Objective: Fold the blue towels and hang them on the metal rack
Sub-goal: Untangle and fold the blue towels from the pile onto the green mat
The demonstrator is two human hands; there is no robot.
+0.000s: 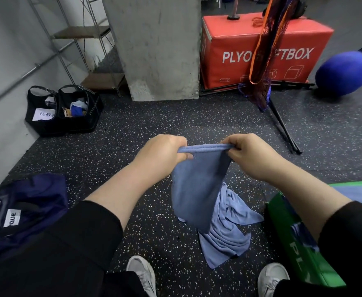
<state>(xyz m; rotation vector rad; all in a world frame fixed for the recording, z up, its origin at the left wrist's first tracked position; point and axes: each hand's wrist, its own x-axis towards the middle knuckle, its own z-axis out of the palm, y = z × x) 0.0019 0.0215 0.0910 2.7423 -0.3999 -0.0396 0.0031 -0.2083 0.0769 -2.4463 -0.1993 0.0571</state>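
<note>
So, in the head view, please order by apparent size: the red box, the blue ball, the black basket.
1. Red box, clearly largest.
2. Black basket.
3. Blue ball.
Basket and ball look nearly alike, and the wide-angle lens distorts the edges, so their order is unsure.

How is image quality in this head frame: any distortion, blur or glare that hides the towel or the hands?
Head view: wide-angle bending bows the wall pipe and stretches the edges; lighting is even and soft, with no glare; the held towel, left hand and right hand are sharp; the dark bag at lower left looks slightly soft.
</note>
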